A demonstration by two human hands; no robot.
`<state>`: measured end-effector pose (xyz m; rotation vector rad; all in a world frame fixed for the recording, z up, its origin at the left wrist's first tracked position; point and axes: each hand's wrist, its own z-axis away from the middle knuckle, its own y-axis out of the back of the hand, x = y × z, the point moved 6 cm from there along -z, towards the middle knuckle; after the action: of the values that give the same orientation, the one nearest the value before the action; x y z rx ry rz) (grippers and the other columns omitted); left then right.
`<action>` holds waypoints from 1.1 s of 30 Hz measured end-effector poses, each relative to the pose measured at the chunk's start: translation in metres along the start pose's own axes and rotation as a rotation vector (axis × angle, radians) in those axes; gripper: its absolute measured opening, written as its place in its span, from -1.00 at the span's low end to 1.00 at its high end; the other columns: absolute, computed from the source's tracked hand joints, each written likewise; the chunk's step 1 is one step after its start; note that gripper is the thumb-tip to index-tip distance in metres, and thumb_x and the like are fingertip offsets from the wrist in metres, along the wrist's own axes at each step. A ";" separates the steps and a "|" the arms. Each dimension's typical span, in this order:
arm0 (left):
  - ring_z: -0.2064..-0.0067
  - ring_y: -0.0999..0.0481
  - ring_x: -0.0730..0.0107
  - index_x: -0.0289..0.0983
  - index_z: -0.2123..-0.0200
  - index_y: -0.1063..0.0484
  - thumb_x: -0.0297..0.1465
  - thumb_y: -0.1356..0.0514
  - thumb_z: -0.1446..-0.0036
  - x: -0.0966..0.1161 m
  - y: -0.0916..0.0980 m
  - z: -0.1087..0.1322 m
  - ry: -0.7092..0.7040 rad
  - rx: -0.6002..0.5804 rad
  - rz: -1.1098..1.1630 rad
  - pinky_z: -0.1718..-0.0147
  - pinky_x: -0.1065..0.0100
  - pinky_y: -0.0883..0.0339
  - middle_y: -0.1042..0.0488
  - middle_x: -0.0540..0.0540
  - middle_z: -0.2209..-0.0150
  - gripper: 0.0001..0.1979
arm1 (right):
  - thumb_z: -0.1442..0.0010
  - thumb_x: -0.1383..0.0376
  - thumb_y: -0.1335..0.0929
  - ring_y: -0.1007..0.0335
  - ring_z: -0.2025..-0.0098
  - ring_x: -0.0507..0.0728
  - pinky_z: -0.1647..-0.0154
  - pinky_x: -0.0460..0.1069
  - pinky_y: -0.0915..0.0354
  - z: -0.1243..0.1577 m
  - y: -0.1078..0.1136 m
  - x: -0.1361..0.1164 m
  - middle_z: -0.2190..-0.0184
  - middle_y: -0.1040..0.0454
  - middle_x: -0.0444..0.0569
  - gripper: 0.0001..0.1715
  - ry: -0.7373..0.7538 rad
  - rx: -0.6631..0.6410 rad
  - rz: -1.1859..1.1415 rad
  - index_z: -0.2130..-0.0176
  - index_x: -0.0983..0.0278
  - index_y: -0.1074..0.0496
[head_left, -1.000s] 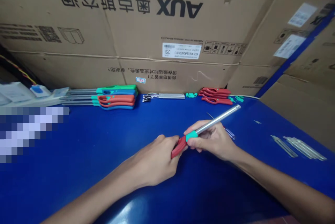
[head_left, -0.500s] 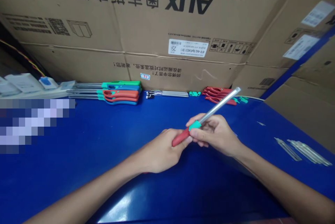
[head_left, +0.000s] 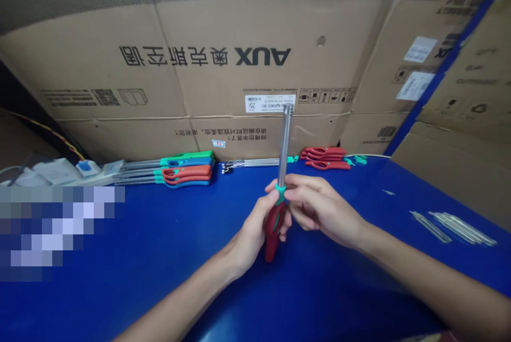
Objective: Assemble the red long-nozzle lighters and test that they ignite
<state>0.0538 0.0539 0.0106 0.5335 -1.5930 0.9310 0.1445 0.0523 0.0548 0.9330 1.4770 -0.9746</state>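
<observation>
Before printed cardboard (head_left: 207,19), left fingers (head_left: 262,208) gripping red lighter (head_left: 272,245), right fingers (head_left: 309,196) pinching its teal collar (head_left: 281,194)

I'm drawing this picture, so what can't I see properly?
In the head view:
Part of the left hand: hidden behind the red handle.
White label: partly covered by the metal tube.
Right forearm: cut off by right edge.
Blue table, left side: blurred by blocky squares.

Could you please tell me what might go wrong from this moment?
The slim silver metal tube might twist or drop if the left hand or right hand slips near the turquoise plastic collar above the red plastic handle. The right forearm could perhaps brush the slender translucent pieces beside it on the glossy blue table.
</observation>
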 end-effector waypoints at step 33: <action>0.72 -0.19 0.52 -0.22 0.72 -0.05 -0.25 -0.11 0.08 0.023 -0.002 0.003 0.149 0.109 0.223 0.62 0.38 -0.14 -0.11 0.09 0.75 -0.67 | -0.03 0.29 -0.32 -0.52 0.60 0.16 0.62 -0.05 -0.44 -0.004 -0.027 -0.006 0.52 -0.48 -0.01 -0.85 -0.219 -0.154 -0.150 0.45 0.38 -0.34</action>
<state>0.0479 0.0536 0.0335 0.3567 -1.4925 1.2023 0.1190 0.0463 0.0638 0.5913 1.4273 -1.0212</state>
